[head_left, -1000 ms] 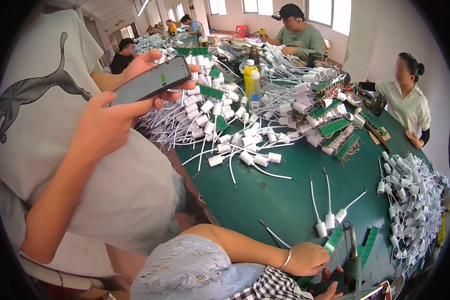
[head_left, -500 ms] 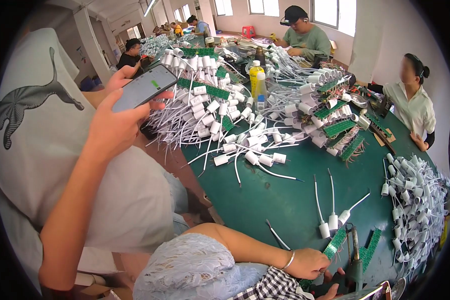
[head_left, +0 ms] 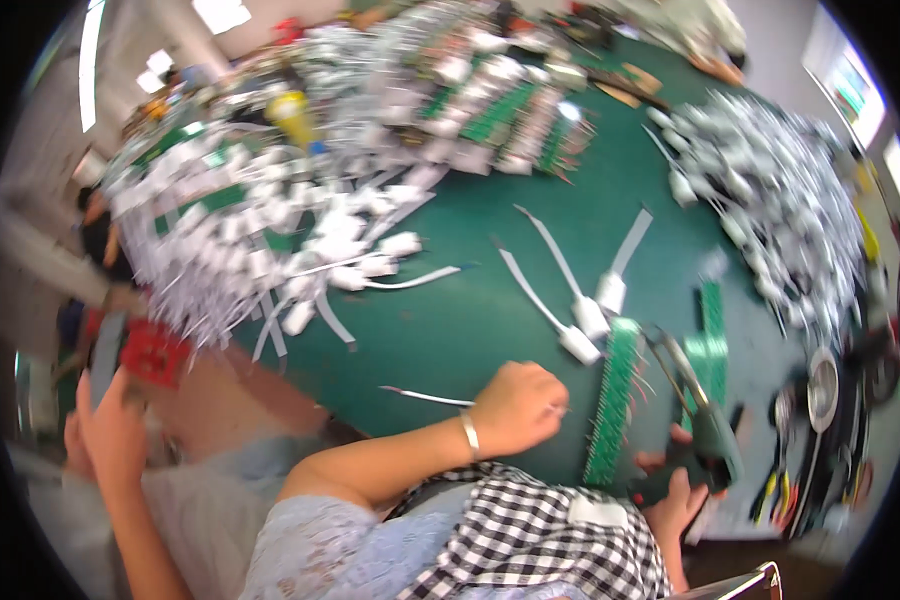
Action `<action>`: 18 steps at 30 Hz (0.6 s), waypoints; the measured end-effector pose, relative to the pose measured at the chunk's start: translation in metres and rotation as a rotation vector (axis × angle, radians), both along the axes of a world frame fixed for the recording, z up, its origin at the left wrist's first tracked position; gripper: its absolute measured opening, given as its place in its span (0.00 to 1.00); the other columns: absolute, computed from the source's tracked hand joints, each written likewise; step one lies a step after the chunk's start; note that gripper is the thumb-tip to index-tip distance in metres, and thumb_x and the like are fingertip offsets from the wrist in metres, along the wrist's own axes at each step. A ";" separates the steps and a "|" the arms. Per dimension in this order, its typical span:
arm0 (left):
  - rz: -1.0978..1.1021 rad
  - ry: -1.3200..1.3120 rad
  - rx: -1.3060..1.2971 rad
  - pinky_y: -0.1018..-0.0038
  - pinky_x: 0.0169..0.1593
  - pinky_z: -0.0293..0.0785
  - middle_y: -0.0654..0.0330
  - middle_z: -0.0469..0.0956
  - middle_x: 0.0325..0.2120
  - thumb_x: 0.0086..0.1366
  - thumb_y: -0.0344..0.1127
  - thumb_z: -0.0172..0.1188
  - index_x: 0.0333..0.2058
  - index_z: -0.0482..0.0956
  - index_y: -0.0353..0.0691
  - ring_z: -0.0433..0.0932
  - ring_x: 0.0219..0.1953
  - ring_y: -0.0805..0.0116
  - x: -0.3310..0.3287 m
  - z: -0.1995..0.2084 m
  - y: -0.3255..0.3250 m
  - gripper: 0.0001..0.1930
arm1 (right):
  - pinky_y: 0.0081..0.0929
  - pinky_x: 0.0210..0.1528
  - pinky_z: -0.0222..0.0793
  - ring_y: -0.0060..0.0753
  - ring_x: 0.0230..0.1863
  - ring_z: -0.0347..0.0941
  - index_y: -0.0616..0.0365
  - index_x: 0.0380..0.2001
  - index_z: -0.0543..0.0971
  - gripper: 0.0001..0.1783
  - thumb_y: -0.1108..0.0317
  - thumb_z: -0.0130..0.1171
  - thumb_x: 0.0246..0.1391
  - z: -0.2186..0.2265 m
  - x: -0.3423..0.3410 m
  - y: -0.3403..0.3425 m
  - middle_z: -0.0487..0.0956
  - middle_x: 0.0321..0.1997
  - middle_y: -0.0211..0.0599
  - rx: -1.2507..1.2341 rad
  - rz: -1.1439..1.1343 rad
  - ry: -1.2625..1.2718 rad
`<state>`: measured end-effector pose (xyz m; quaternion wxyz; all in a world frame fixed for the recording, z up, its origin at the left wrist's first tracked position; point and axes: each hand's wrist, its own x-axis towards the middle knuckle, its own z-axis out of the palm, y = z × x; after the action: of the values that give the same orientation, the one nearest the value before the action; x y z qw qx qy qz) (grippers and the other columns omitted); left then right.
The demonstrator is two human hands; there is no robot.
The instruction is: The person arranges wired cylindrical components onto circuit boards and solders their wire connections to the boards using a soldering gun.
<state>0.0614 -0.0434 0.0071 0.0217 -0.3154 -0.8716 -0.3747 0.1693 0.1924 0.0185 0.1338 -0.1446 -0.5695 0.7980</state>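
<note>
My left hand (head_left: 520, 410) is closed, knuckles up, with a bracelet at its wrist, just left of a long green circuit board (head_left: 612, 405). A white cable (head_left: 425, 395) runs into it from the left; its other end is hidden in the fingers, where a small pale bit shows. My right hand (head_left: 675, 495) is curled round a dark green soldering gun (head_left: 715, 445), whose long metal tip points up and left past the board. Its grip is partly hidden and blurred. Three white cables with white caps (head_left: 590, 318) lie above the board's far end.
More green boards (head_left: 708, 350) lie right of the gun. A heap of capped cables (head_left: 770, 200) covers the right side; piles of boards and cables (head_left: 220, 200) fill the far left. Pliers (head_left: 770, 495) lie at the right edge. A person's hand (head_left: 115, 425) holds a phone at left.
The view has turned and moved closer to the work, blurring things. My left hand has come away from the board to its left. The soldering gun and right hand now show more fully.
</note>
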 end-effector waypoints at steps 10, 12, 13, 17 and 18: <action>0.045 -0.006 -0.082 0.60 0.51 0.63 0.57 0.79 0.39 0.49 0.28 0.60 0.27 0.71 0.40 0.72 0.49 0.53 -0.024 0.006 -0.016 0.07 | 0.67 0.60 0.57 0.40 0.65 0.54 0.47 0.63 0.54 0.36 0.58 0.57 0.54 -0.002 -0.043 -0.025 0.56 0.65 0.33 -0.461 0.168 0.094; 0.039 0.001 -0.104 0.60 0.52 0.62 0.56 0.79 0.41 0.49 0.28 0.60 0.27 0.71 0.40 0.72 0.50 0.52 -0.032 0.009 -0.014 0.07 | 0.68 0.61 0.55 0.40 0.67 0.51 0.46 0.63 0.54 0.36 0.58 0.56 0.54 -0.006 -0.045 -0.026 0.55 0.65 0.33 -0.434 0.156 0.092; 0.039 0.020 -0.128 0.60 0.53 0.63 0.55 0.78 0.43 0.49 0.26 0.60 0.27 0.71 0.40 0.71 0.51 0.51 -0.037 0.010 -0.014 0.07 | 0.69 0.60 0.55 0.40 0.68 0.50 0.46 0.63 0.53 0.37 0.57 0.56 0.54 -0.007 -0.044 -0.026 0.54 0.65 0.33 -0.445 0.147 0.083; 0.019 -0.051 -0.061 0.59 0.58 0.59 0.48 0.75 0.49 0.50 0.25 0.59 0.27 0.70 0.39 0.68 0.56 0.47 -0.049 0.011 -0.010 0.06 | 0.68 0.62 0.53 0.44 0.67 0.51 0.47 0.64 0.51 0.37 0.60 0.55 0.54 -0.006 -0.046 -0.029 0.55 0.65 0.49 -0.502 0.091 0.093; 0.002 -0.118 0.016 0.59 0.60 0.57 0.47 0.74 0.49 0.50 0.25 0.58 0.27 0.70 0.39 0.68 0.56 0.46 -0.050 0.012 -0.007 0.06 | 0.68 0.62 0.53 0.44 0.67 0.51 0.47 0.64 0.51 0.37 0.60 0.55 0.54 -0.006 -0.045 -0.028 0.55 0.65 0.49 -0.502 0.083 0.089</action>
<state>0.0115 -0.0509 0.0194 -0.0267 -0.2918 -0.8686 -0.3995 0.1241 0.1647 0.0128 0.0856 -0.1144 -0.3524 0.9249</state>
